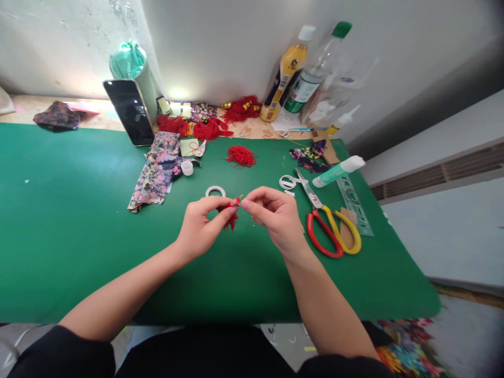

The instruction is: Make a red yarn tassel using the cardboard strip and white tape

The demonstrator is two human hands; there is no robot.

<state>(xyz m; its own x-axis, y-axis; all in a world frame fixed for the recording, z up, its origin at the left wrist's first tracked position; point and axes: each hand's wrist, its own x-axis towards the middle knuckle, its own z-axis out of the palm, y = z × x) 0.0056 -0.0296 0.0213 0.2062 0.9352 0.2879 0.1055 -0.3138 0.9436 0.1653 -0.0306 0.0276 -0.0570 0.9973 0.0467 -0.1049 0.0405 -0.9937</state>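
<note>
Between thumb and fingers, my left hand (pixel 205 223) pinches a small red tassel (pixel 231 223), its strands hanging below the fingers. A bit of yellow cord (pixel 241 197) shows at the tassel's top. My right hand (pixel 275 212) is closed in a pinch at that yellow end; the fingertips hide most of what they grip. Just behind the left hand lies a white ring of tape (pixel 215 191). Farther back on the green mat is a loose bundle of red threads (pixel 241 156).
Right of my hands lie scissors (pixel 315 202) with red and yellow handles, a glue stick (pixel 338 171) and a clear ruler (pixel 356 207). Floral cloth (pixel 155 170) and a white cap (pixel 187 167) are at left. A phone (pixel 129 113) and bottles (pixel 285 73) stand along the wall.
</note>
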